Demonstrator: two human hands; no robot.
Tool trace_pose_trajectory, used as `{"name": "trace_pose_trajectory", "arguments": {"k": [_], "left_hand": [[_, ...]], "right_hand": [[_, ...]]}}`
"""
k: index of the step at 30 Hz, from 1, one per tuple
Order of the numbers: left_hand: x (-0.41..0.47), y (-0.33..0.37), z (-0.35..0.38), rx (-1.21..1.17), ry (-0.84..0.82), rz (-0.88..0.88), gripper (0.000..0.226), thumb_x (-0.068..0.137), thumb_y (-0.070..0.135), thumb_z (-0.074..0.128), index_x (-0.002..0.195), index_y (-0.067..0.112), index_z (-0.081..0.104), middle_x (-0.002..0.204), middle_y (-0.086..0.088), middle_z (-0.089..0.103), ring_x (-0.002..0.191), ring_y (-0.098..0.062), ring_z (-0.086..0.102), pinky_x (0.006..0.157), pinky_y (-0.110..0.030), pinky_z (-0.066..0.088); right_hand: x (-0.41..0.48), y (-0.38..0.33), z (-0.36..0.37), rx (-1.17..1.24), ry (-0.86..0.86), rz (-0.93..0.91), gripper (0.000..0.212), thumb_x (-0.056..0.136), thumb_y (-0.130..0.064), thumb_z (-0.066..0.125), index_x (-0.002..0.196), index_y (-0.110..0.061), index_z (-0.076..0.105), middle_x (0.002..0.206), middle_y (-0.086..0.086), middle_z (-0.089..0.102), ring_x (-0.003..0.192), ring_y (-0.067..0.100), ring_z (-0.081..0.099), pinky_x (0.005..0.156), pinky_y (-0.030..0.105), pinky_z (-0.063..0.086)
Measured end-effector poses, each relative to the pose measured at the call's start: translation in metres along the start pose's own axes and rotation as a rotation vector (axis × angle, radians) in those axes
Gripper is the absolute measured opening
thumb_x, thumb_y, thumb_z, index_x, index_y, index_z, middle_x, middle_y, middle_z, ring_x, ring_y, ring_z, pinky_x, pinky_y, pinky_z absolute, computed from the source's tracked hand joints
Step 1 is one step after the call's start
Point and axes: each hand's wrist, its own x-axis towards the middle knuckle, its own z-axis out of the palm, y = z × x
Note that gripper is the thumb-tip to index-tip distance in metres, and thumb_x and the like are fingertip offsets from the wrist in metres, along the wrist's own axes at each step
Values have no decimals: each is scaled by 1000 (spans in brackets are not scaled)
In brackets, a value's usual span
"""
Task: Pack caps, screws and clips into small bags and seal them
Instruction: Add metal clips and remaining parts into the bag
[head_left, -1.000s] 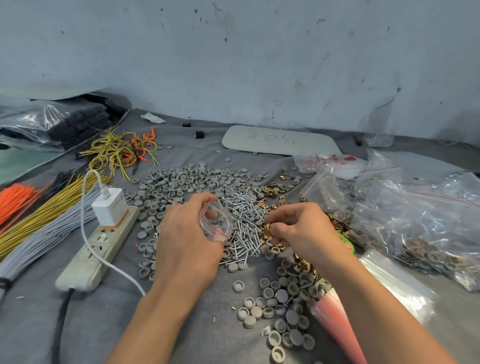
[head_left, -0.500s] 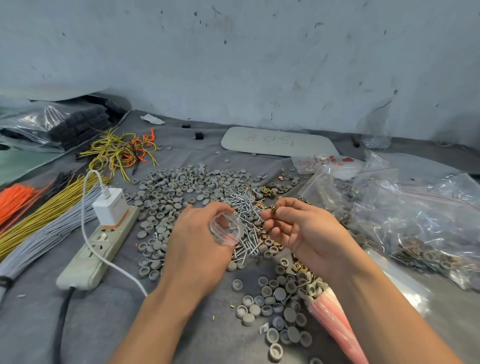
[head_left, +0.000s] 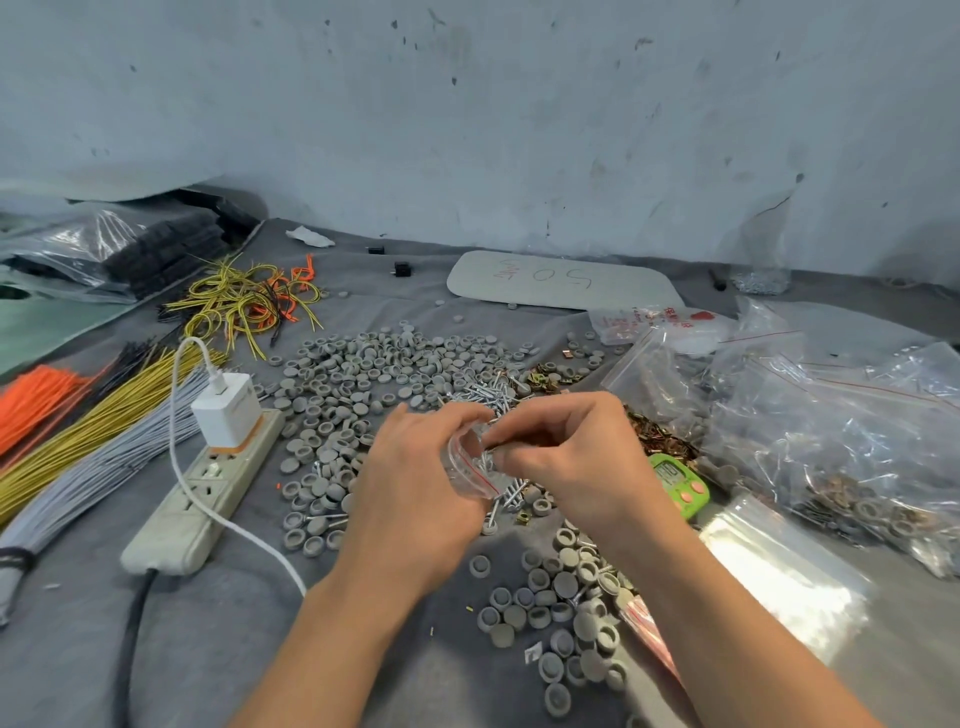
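- Gripping a small clear bag (head_left: 470, 462), the left hand (head_left: 415, 499) holds it above the desk (head_left: 218, 644), mouth turned to the right hand (head_left: 576, 457).
- The right hand's fingers (head_left: 519, 454) curl in at that mouth; whether they pinch anything, I cannot tell.
- Shiny screws (head_left: 483, 395) lie under and just behind both hands, round grey caps (head_left: 363, 364) behind and in front, brassy clips (head_left: 660, 439) to the right.
- A green timer (head_left: 680, 483) sits beside the right wrist.

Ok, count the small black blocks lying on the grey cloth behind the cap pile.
2. One small black block lies farther back; the other sits just ahead and right of it, left of the pale board. Others may be hidden under the bags.
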Motion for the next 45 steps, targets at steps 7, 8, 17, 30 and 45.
{"name": "trace_pose_trajectory", "arguments": {"k": [7,8,17,30,45], "left_hand": [[-2,4,-3,-158,-3,-24,59,67,18,76,116,46,58,100,36,64,93,3,60,97,-35,50],[-2,2,-3,-178,2,-69,62,67,17,80,115,50,57,99,31,67,92,0,62,90,-34,53],[-2,-13,-6,-234,191,-234,68,68,20,89,117,51,53,94,31,68,86,10,63,71,-20,48],[-2,-15,4,55,-5,-160,87,66,11,84,130,54,43,102,12,56,96,-13,53,78,-27,38],[-3,-7,10,-61,-36,-123,84,66,21,87,126,60,43,104,13,63,96,-12,62,81,-36,52]], "right_hand": [[-2,-1,18,-48,7,-53,32,80,10,77,88,-20,85,82,-8,80,79,5,76,74,17,58],[-2,-2,17,10,3,-53,32,81,11,76,91,-18,85,85,-6,81,83,7,77,77,19,59],[2,17,-6,-804,-126,215,26,87,-11,73,81,-35,80,86,-17,76,81,7,71,82,29,62],[0,21,0,-790,-1,217,36,87,-2,64,86,-35,79,83,-12,76,77,12,72,73,26,59],[-4,-4,-4,6,188,48,22,85,-2,79,93,-22,81,83,-6,80,49,12,66,52,24,54]]}}
